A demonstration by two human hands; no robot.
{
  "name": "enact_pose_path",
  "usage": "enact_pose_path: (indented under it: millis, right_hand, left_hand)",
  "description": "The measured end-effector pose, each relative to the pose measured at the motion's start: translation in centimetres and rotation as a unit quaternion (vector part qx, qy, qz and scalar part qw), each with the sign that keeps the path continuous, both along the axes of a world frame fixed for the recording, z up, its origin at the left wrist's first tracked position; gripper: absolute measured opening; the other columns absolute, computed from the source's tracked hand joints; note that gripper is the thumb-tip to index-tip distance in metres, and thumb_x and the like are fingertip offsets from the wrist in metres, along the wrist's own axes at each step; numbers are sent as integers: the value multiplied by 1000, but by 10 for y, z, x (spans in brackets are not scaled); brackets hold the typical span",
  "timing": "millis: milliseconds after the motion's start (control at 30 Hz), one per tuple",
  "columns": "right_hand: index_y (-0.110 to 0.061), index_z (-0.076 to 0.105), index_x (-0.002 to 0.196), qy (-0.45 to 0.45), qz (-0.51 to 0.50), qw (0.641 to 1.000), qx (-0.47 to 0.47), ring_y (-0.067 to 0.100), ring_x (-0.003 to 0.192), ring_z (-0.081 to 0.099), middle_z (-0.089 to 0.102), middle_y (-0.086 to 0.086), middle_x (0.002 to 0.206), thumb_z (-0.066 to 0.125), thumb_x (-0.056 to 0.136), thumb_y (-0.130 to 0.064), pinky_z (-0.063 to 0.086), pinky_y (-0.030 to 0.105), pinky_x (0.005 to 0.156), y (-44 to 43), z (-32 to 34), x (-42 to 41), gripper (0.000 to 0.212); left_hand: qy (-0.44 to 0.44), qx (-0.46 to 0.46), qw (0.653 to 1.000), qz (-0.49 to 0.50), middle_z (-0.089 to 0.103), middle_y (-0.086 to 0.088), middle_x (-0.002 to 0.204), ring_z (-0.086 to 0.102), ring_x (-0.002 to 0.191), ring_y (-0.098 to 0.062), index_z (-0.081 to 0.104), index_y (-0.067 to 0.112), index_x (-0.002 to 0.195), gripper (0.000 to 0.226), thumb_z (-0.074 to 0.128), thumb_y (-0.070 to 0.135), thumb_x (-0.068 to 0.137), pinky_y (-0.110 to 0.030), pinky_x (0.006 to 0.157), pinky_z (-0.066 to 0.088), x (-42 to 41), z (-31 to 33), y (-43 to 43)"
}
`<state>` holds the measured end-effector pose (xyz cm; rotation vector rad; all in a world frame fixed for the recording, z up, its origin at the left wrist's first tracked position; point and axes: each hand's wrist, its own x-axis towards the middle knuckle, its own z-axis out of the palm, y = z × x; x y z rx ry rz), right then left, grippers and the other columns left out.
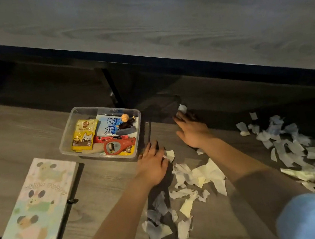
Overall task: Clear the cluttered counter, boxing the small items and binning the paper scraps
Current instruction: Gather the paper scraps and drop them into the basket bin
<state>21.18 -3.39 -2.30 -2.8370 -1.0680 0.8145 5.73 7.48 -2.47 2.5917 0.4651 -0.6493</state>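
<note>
Right, we start with the paper scraps (pixel 194 177). They lie strewn over the near tabletop (pixel 11 142), one heap between our forearms and a second drift (pixel 292 145) well off to the right. None looks binned, so by our reckoning that half of the job has hardly begun.

Just left of them sits the clear box (pixel 66 138), and it's already loaded with a yellow sachet (pixel 83 135), a blue packet (pixel 108 125), a small figurine (pixel 126 121) and a red tool (pixel 117 146). Boxing looks close to done to us. Only the pastel notebook (pixel 39 200) lies out at the far left, and we can't say whether that counts as a small item.

Our left grip (pixel 153 161) lies flat and released on the wood by the box's near corner, fingertips touching one scrap (pixel 170 155). Our right grip (pixel 191 128) reaches further back, to a lone scrap (pixel 181 108) beside a dark shape we can't make out. Whether it is pinching that piece, we cannot tell.
</note>
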Motion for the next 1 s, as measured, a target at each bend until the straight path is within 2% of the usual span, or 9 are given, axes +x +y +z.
enact_pose_path:
  millis: [100, 233, 333, 467, 533, 667, 733, 900, 1000]
  right_hand:
    - [-27, 10, 150, -13, -4, 1000, -4, 28, 146, 7, -1, -6, 160, 30, 99, -39, 16, 47, 117, -34, -5, -24, 56]
    - [-24, 11, 150, -1, -26, 1000, 6, 21, 147, -3, -1, -3, 160, 30, 100, -36, 5, 44, 120, -78, -8, -65, 55]
    - [-24, 18, 149, -18, -66, 997, 38, 22, 147, 7, 15, -3, 158, 34, 99, -34, 12, 44, 116, -101, 1, -91, 53]
    - [-21, 31, 145, -67, -143, 980, 123, 24, 143, 21, 32, 2, 152, 38, 97, -29, 19, 44, 114, -129, 9, -116, 49]
    - [-17, 39, 142, -77, -178, 967, 164, 27, 141, 28, 37, 5, 150, 41, 95, -29, 26, 45, 113, -143, 11, -126, 48]
    - [-11, 52, 131, -105, -254, 937, 214, 33, 131, 42, 47, 12, 142, 50, 89, -25, 41, 49, 101, -178, 19, -141, 44]
    - [-12, 50, 133, -119, -293, 925, 212, 33, 130, 42, 44, 12, 143, 50, 91, -25, 38, 47, 104, -203, 21, -152, 43]
    - [-19, 38, 141, -132, -374, 904, 158, 26, 140, 27, 32, 5, 152, 47, 95, -30, 22, 42, 113, -283, 14, -187, 48]
    - [-20, 41, 139, -143, -415, 887, 142, 26, 141, 26, 33, 6, 151, 48, 94, -32, 25, 47, 114, -327, 9, -203, 47]
  left_hand:
    - [13, 10, 1000, -15, -2, -2, 159, -6, 147, -21, 19, 24, 148, 52, 28, 37, 99, -44, 120, 7, -8, 0, -11]
    - [32, 28, 998, -45, -6, -2, 159, -9, 147, -21, 12, 23, 150, 54, 25, 37, 99, -41, 120, 2, -23, 1, -27]
    - [30, 11, 999, -36, -3, 0, 159, -6, 147, -18, 12, 22, 150, 53, 25, 34, 100, -38, 119, 2, -30, 8, -35]
    - [-68, -3, 997, 23, 12, -4, 158, 6, 147, -21, 26, 17, 147, 48, 30, 25, 100, -35, 119, 9, -34, 21, -43]
    - [-130, 2, 991, 15, 15, -8, 157, 7, 147, -22, 32, 14, 144, 46, 32, 24, 99, -35, 119, 8, -37, 30, -54]
    - [-208, -15, 976, -56, 17, -7, 157, 5, 147, -21, 37, 14, 142, 45, 35, 27, 99, -37, 119, 10, -42, 42, -95]
    - [-205, -17, 974, -98, 14, -5, 158, 3, 147, -19, 34, 16, 143, 47, 35, 29, 99, -36, 119, 9, -42, 43, -122]
    - [-154, -13, 964, -218, 3, -1, 159, -5, 147, -17, 21, 20, 148, 52, 32, 35, 99, -40, 120, 5, -50, 40, -194]
    - [-130, -14, 952, -278, -2, 1, 159, -9, 146, -17, 17, 23, 148, 54, 30, 39, 99, -41, 118, 0, -60, 33, -232]
